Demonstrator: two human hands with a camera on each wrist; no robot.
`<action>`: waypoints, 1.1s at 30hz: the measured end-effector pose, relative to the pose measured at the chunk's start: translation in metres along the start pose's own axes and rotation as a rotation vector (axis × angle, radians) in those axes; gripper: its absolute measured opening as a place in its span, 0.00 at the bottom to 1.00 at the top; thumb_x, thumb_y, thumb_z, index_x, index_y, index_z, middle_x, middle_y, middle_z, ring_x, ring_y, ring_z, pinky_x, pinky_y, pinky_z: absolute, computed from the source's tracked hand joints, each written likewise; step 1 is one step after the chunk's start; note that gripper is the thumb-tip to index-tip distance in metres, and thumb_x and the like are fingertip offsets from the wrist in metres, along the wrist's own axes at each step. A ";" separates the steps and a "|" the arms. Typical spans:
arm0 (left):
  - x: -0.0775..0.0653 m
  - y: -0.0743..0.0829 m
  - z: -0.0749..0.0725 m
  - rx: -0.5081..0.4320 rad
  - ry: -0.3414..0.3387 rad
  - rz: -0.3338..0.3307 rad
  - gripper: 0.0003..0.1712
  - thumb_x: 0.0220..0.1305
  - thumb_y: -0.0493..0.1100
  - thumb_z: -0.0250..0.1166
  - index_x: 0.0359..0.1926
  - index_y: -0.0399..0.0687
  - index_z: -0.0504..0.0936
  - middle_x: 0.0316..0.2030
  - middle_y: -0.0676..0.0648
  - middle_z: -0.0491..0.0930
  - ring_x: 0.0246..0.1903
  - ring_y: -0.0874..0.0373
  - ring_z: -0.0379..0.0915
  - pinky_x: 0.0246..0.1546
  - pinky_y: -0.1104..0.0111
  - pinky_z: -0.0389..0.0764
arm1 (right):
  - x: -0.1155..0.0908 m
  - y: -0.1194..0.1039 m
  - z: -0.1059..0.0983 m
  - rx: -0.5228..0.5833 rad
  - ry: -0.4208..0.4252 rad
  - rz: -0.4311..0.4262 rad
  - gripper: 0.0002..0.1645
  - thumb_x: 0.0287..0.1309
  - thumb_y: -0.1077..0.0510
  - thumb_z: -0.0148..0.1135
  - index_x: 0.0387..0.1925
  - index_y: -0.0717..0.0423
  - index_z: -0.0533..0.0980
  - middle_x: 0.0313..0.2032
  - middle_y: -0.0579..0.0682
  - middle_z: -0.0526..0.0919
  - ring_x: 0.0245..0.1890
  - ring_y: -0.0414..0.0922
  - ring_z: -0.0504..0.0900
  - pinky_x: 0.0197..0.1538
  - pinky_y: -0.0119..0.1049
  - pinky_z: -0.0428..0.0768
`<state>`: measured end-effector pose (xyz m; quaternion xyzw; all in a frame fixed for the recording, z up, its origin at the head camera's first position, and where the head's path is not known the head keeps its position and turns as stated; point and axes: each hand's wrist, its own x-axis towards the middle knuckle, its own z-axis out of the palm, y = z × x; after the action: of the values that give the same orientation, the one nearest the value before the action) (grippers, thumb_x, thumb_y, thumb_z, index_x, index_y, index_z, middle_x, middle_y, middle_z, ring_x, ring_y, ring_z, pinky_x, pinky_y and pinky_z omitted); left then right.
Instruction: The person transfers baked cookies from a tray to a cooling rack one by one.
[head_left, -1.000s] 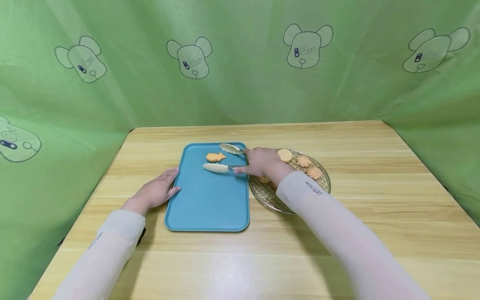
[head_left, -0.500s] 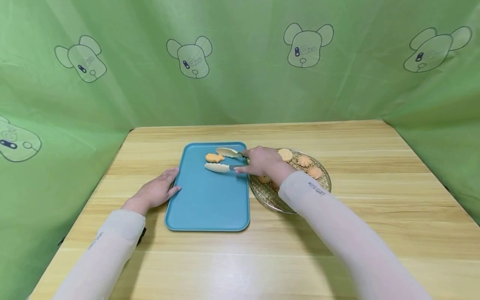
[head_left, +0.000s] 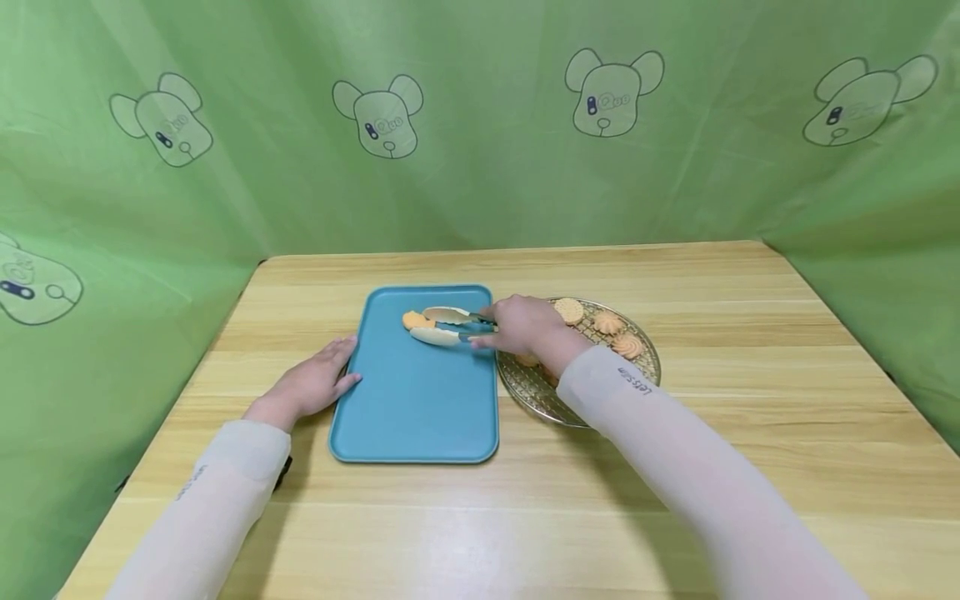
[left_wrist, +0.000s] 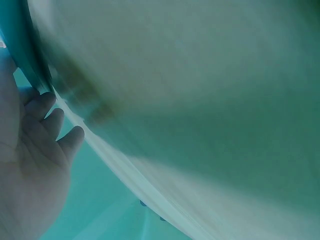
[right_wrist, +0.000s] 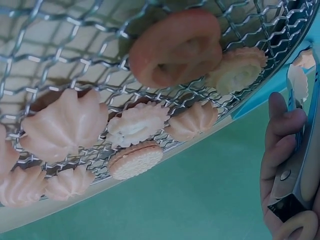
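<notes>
My right hand (head_left: 521,323) grips a pair of tongs (head_left: 474,337) with cream tips, reaching over the right edge of the blue tray (head_left: 412,408). Between the tong tips is the tail end of an orange fish-shaped cookie (head_left: 415,320) near the tray's far side; whether both tips touch it I cannot tell. The left hand (head_left: 311,382) rests at the tray's left edge, fingers fairly straight and thumb over the rim. In the right wrist view, fingers wrap around the metal tongs (right_wrist: 295,172). Seen from the left wrist, the fingers (left_wrist: 55,120) lie against the tray's side.
Right of the tray stands a round wire rack (head_left: 536,400) with several cookies, among them a swirled one (head_left: 627,345) and a round one (head_left: 569,311). A pretzel-shaped cookie (right_wrist: 176,49) lies there too. Green curtains (head_left: 480,192) surround the wooden table (head_left: 465,533).
The tong tips have closed in from wide apart to around the fish cookie's tail. The cookie has shifted slightly left and nearer. My left hand has stayed in place.
</notes>
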<state>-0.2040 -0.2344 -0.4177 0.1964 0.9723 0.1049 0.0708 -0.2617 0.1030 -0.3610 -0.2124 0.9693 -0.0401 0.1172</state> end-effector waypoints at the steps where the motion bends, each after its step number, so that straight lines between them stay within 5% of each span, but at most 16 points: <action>1: 0.000 0.000 0.000 0.000 0.000 -0.002 0.38 0.73 0.50 0.50 0.72 0.33 0.48 0.70 0.33 0.51 0.70 0.40 0.44 0.67 0.50 0.53 | 0.000 0.000 0.000 -0.004 0.001 -0.005 0.44 0.56 0.27 0.54 0.69 0.42 0.64 0.62 0.54 0.72 0.53 0.55 0.77 0.46 0.50 0.80; 14: 0.000 -0.002 0.002 0.005 0.006 0.004 0.38 0.73 0.50 0.51 0.72 0.32 0.48 0.70 0.33 0.51 0.69 0.40 0.44 0.67 0.50 0.53 | -0.003 -0.001 0.000 -0.037 0.012 -0.025 0.43 0.57 0.27 0.53 0.69 0.41 0.64 0.60 0.53 0.74 0.53 0.53 0.76 0.42 0.48 0.81; 23: 0.001 -0.004 0.003 0.004 0.009 0.007 0.38 0.73 0.51 0.51 0.72 0.32 0.48 0.70 0.34 0.51 0.70 0.40 0.44 0.67 0.50 0.53 | -0.008 0.002 -0.001 0.001 0.034 -0.028 0.42 0.57 0.28 0.53 0.69 0.39 0.64 0.56 0.53 0.78 0.28 0.44 0.77 0.25 0.38 0.76; 33: 0.001 -0.004 0.003 0.006 0.006 0.009 0.39 0.73 0.51 0.50 0.72 0.32 0.48 0.71 0.34 0.50 0.70 0.40 0.44 0.67 0.50 0.52 | -0.015 0.004 -0.005 -0.010 0.039 -0.031 0.41 0.58 0.28 0.53 0.68 0.41 0.66 0.58 0.54 0.76 0.37 0.47 0.79 0.33 0.42 0.79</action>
<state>-0.2057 -0.2367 -0.4217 0.2006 0.9720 0.1028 0.0669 -0.2514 0.1128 -0.3531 -0.2273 0.9682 -0.0411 0.0964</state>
